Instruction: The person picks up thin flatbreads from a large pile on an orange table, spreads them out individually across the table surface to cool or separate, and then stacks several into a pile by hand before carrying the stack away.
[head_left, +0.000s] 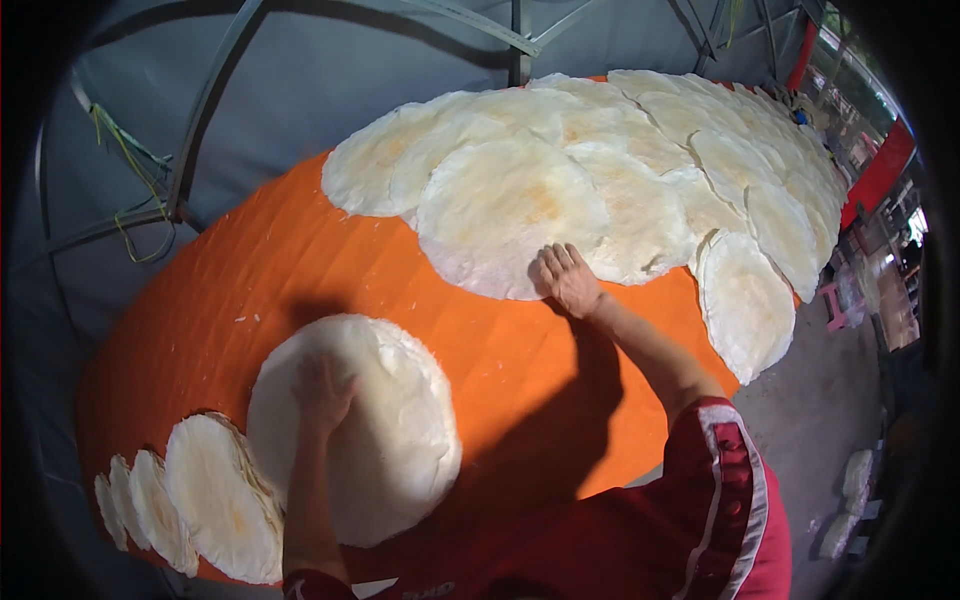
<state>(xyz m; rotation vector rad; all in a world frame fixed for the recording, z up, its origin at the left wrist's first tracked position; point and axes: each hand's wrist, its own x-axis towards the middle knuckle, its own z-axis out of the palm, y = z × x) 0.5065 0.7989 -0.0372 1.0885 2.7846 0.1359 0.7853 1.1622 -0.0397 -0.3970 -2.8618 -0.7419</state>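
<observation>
Large thin round white flatbreads (517, 202), some with yellowish centers, overlap across the far part of an orange cloth (495, 352). My right hand (568, 279) lies palm down near the front edge of the closest one, its fingers pointing away from me. On a thick round stack of similar white sheets (397, 435), nearer to me on the left, rests my left hand (324, 391), fingers spread and partly in shadow. Neither hand is seen to grip anything.
More stacks of rounds (221, 499) stand along the left near edge of the cloth. A grey tarpaulin wall (337, 67) with metal bars (214, 97) and a hanging yellow-green cord (139, 180) rises behind. A pink stool (832, 306) and white packages (855, 480) are on the floor at right.
</observation>
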